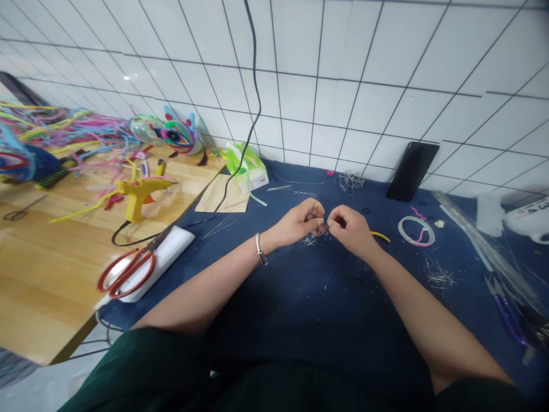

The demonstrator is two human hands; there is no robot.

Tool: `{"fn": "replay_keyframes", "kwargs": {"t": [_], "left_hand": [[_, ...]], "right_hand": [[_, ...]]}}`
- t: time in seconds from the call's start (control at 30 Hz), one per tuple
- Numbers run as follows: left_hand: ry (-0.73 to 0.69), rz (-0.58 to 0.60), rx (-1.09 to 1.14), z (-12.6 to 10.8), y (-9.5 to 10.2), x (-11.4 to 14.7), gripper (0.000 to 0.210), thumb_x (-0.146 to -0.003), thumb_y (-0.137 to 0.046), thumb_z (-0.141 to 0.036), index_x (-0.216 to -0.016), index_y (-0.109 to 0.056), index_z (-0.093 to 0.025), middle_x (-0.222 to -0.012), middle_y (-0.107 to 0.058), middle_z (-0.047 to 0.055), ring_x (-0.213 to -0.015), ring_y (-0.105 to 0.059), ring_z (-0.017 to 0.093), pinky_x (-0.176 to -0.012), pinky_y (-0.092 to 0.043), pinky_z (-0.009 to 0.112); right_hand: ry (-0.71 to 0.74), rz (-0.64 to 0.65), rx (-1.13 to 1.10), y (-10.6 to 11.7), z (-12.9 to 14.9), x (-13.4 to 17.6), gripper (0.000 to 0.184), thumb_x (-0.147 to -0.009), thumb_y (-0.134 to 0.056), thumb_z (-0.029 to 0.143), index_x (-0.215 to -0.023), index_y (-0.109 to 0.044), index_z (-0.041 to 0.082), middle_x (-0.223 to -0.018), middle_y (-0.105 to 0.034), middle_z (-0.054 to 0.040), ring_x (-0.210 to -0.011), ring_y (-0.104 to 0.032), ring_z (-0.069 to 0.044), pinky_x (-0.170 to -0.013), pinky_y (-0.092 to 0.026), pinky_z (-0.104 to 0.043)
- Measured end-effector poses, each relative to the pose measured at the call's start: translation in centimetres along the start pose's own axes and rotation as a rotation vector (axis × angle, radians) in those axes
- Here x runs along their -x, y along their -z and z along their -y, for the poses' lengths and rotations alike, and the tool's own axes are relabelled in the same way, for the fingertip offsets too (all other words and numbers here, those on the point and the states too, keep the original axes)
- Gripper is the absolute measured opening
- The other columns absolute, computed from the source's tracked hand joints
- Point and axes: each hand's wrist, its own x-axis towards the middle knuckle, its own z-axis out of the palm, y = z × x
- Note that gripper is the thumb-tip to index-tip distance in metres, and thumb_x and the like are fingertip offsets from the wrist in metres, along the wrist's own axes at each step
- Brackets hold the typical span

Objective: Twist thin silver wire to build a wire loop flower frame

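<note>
1. Nearest the lens: dark green fabric clothing [240, 384] along the bottom edge, bare forearms reaching out over the dark blue cloth-covered tabletop [278, 309].
2. Work in hand: small dark bluish piece [326, 224] between the fingertips, just above the blue cloth. Too small to identify.
3. Left hand [301, 222]: thumb and forefinger look pinched on one side of the piece, other fingers loosely curled. Silver metal bracelet [259, 249] on that wrist.
4. Right hand [351, 228]: thumb and forefinger pinched on the other side. Both grips read as grasping the piece; exact contact is blurry.
5. Step, my read: fine two-handed fingertip manipulation, tools parked. Short silvery wire bits [313, 241] lie just below the hands.
6. Next move calls for keeping both pinches steady and the piece visible; small fingertip adjustments, little force. Dropped among those wires, it'd be hard to spot.
7. Writing: white ceramic mug [529, 222], far right, carries dark characters; a "3" seems readable, rest unclear. Green-and-white paper packet [256, 167], behind the left hand, has a small red patch, illegible. Black rectangular phone [412, 171] leaning on the wall: dark face, no brand legible.
</note>
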Motion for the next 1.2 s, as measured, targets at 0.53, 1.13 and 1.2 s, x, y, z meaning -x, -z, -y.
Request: {"fn": "replay_keyframes", "kwargs": {"t": [0.53, 1.13, 1.2], "left_hand": [[0.12, -0.163, -0.025, 0.4, 0.9, -0.2, 0.007, -0.08, -0.06, -0.019, -0.083, -0.057, -0.013, -0.062, -0.064, 0.001, -0.057, -0.062, 0.008, -0.057, -0.052, 0.021], [0.037, -0.074, 0.071, 0.6, 0.5, 0.0, 0.016, -0.085, -0.059, -0.028, -0.087, -0.056, -0.012, -0.068, -0.062, 0.002, -0.063, -0.062, 0.009, -0.062, -0.052, 0.023], [0.044, -0.072, 0.06, 0.7, 0.5, 0.0, 0.017, -0.085, -0.059, -0.03, -0.086, -0.056, -0.013, -0.068, -0.062, 0.001, -0.063, -0.061, 0.009, -0.063, -0.051, 0.023]], "right_hand": [[0.031, 0.037, 0.025, 1.7, 0.7, -0.3, 0.005, -0.077, -0.055, 0.019, -0.075, -0.06, 0.019, -0.07, -0.059, 0.0012, -0.063, -0.051, -0.011, -0.061, -0.04, -0.025], [0.53, -0.078, 0.327, 0.6, -1.4, -0.1, 0.019, -0.087, -0.05, 0.015, -0.1, -0.063, 0.02, -0.092, -0.066, -0.0058, -0.088, -0.061, -0.017, -0.079, -0.05, -0.03], [0.603, -0.098, 0.389, 0.6, -1.5, 0.0, 0.016, -0.087, -0.051, 0.015, -0.095, -0.063, 0.019, -0.091, -0.067, -0.006, -0.087, -0.061, -0.017, -0.079, -0.049, -0.03]]}}
